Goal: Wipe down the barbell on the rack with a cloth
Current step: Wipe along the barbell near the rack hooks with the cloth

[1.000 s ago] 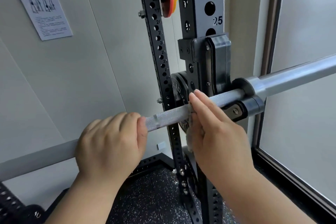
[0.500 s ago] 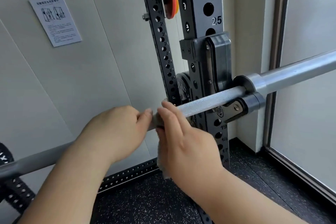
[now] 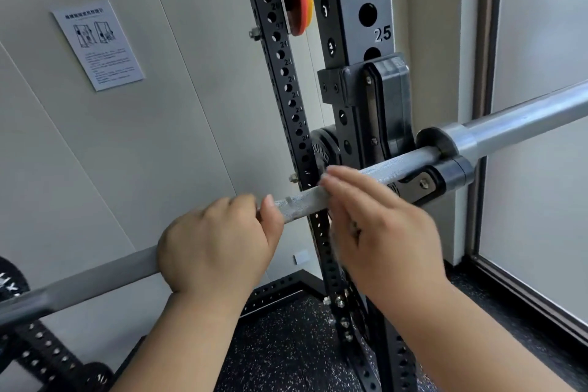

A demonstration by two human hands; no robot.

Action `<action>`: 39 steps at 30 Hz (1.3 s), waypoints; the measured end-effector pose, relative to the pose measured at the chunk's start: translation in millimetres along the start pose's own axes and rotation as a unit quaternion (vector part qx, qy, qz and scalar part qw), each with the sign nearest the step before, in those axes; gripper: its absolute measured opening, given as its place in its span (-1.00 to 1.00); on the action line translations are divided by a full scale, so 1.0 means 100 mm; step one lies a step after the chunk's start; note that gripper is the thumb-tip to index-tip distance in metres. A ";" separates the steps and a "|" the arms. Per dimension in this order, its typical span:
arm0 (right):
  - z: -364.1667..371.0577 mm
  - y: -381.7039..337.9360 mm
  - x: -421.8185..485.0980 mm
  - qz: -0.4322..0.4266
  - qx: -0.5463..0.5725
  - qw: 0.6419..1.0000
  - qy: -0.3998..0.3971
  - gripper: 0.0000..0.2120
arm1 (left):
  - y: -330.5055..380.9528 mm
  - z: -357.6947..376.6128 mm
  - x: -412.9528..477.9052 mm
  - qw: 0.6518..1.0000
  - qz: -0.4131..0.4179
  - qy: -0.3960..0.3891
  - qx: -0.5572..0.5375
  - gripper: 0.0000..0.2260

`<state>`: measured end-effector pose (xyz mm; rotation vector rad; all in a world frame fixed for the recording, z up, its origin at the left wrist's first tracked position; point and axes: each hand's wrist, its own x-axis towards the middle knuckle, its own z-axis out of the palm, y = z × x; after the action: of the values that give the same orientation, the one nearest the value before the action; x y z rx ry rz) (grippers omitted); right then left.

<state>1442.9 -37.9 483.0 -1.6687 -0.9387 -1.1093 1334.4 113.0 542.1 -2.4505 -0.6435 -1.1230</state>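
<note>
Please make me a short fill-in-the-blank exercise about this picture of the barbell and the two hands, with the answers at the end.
1. The left hand is closed around the ____, on its knurled part.
2. The right hand presses a cloth against the barbell with its fingers ____, not curled into a fist.
3. The white numbers 26 and ____ are printed on the rack upright.
4. The paper notice hangs on the ____.

Answers: barbell; straight; 25; wall
</note>
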 end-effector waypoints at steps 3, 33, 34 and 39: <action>0.09 -0.09 -0.04 0.041 -0.012 0.999 0.024 -0.73 | -0.02 0.10 -0.05 0.998 0.020 0.055 -0.016 -0.58; -0.04 0.11 -0.08 0.115 -0.009 0.993 0.017 -0.64 | 0.08 -0.12 0.01 0.997 0.029 -0.066 -0.009 -0.53; 0.00 0.04 -0.10 0.111 -0.014 0.994 0.015 -0.62 | 0.12 -0.12 0.02 0.996 0.054 -0.072 0.002 -0.51; 0.12 -0.08 -0.35 -0.010 -0.034 0.996 -0.081 -0.30 | 0.29 -0.16 0.10 0.984 0.130 -0.116 0.041 -0.55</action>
<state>1428.2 -28.3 449.3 -1.8308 -1.0329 -1.0412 1346.4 83.0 556.1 -2.5243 -0.4084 -0.7051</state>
